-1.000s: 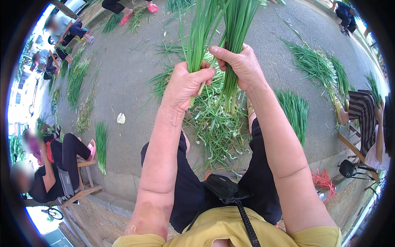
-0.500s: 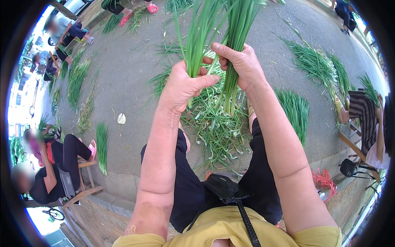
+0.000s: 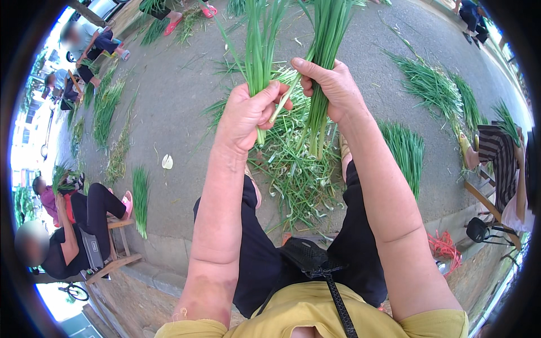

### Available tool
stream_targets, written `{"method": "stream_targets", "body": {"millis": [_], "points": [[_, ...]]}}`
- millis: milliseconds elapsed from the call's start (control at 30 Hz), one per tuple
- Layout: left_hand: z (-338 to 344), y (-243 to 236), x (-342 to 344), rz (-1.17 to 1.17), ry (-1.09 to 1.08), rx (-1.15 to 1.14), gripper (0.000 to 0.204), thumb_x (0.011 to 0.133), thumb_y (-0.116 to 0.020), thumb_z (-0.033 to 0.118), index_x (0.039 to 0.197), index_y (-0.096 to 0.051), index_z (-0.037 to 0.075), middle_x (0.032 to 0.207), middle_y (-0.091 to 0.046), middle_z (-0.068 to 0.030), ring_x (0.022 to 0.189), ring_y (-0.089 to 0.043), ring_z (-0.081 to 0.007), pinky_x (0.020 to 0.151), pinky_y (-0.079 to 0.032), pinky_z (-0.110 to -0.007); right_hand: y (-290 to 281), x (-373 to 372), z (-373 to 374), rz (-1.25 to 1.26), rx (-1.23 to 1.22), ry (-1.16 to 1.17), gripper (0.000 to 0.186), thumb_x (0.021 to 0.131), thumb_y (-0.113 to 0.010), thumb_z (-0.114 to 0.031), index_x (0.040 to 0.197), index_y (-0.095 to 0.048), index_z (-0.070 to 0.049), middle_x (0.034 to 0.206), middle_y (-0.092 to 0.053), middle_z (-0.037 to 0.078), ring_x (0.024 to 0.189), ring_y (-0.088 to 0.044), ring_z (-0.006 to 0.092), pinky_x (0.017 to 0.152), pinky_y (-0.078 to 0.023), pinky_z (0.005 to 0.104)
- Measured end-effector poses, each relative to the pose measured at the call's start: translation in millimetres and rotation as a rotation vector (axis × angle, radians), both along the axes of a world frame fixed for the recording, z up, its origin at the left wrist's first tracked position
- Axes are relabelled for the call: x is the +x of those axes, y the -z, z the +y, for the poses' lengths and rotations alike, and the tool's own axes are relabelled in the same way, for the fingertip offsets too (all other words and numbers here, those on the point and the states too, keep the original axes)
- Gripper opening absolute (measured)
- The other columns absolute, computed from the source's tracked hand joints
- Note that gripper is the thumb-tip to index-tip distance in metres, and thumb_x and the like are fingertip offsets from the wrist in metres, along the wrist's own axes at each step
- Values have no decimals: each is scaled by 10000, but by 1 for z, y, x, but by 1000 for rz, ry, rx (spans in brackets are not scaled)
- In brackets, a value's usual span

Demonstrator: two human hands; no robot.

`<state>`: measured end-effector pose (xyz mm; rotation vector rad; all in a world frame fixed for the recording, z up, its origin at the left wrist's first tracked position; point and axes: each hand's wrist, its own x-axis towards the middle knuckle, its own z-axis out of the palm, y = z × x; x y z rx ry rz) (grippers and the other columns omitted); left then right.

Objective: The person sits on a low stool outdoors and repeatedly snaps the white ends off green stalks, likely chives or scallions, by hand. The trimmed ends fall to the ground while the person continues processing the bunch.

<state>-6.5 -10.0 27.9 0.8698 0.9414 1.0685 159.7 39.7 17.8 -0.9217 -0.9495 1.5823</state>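
My left hand (image 3: 248, 112) is closed round a lighter green bunch of long, flat, chive-like leaves (image 3: 256, 48). Just right of it, my right hand (image 3: 332, 90) grips a thicker, darker bunch (image 3: 327, 39), its pale stalk ends hanging below the fingers. A loose pale stalk (image 3: 282, 101) slants from the right hand down toward my left fingers; whether both hands touch it is unclear. Beneath them, between my feet, lies a tangled heap of green and whitish trimmings (image 3: 293, 186).
Bunches of greens lie on the pavement (image 3: 186, 112), including upper right (image 3: 422, 84), beside my right leg (image 3: 400, 152) and at left (image 3: 140, 203). Co-workers sit at left (image 3: 67, 236) and right (image 3: 496, 158). A black bag (image 3: 478, 228) and red twine (image 3: 445, 248) are at right.
My left hand's thumb, stretched rightward half a second ago, is now bent onto its bunch, whose tops have swung left, away from the darker bunch. My right hand stays nearly in place.
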Motion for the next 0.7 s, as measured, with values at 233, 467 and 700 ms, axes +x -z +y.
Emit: {"method": "stream_targets", "body": {"millis": [233,467,700], "points": [[-1,-2,-3,174,-17,78,150,822,-678,133,899,-613,21,721,-630,-68,434,-383,-8,380,-269,-166,-3,2,-1,-49,-1,22,267,702,-798,-202,701,-571,-61,586,-535,10,493,-491,99,464,-403,243],[0,2,-6,168,-96,54,133,802,-693,108,867,-604,34,732,-627,-54,444,-397,-19,383,-279,-175,-2,7,1,-26,-40,-14,252,703,-795,-200,734,-593,-54,625,-564,21,530,-513,104,490,-424,229],[1,3,-17,192,-140,72,172,791,-723,150,845,-598,46,729,-609,-33,450,-387,-16,384,-265,-182,-2,18,6,89,-71,-46,231,719,-782,-188,767,-603,-50,644,-569,18,551,-522,100,510,-438,225]]}}
